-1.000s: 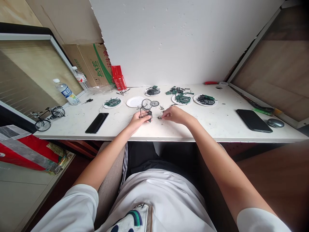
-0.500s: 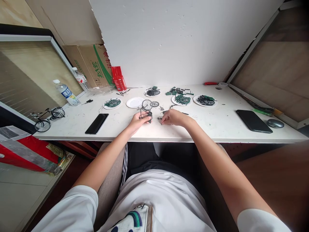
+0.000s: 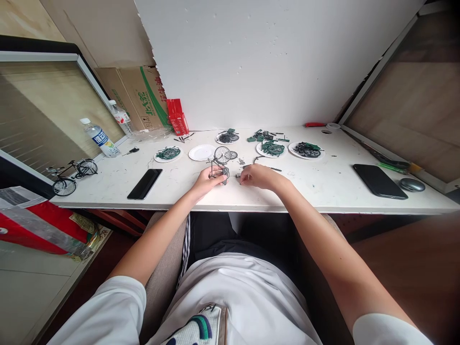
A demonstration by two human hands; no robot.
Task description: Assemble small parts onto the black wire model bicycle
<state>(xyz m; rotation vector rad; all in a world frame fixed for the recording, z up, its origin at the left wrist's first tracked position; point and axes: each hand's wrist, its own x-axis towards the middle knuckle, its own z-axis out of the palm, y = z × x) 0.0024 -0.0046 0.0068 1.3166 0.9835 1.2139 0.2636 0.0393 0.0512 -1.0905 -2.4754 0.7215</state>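
Observation:
My left hand (image 3: 209,182) is closed around a small dark model bicycle (image 3: 222,155), partly assembled, whose spoked wheel stands up above the fingers. To its right, my right hand (image 3: 254,175) has its fingertips pinched low over the white table (image 3: 294,194), at a small dark part (image 3: 237,176); whether it grips the part is hard to see. Another spoked wheel (image 3: 233,155) shows behind the model. Tiny parts (image 3: 242,162) lie between the hands and the plates. A thin dark rod (image 3: 276,168) sticks out beyond my right hand.
Paper plates hold green and dark parts (image 3: 168,153); one plate (image 3: 201,153) is bare. A finished model bicycle (image 3: 74,176) stands far left. Two phones (image 3: 144,184) (image 3: 379,181), a mouse (image 3: 411,184), bottles (image 3: 101,139) and a red box (image 3: 177,117) are around.
The model in my left hand has turned and shifted slightly to the right. My right hand has hardly moved.

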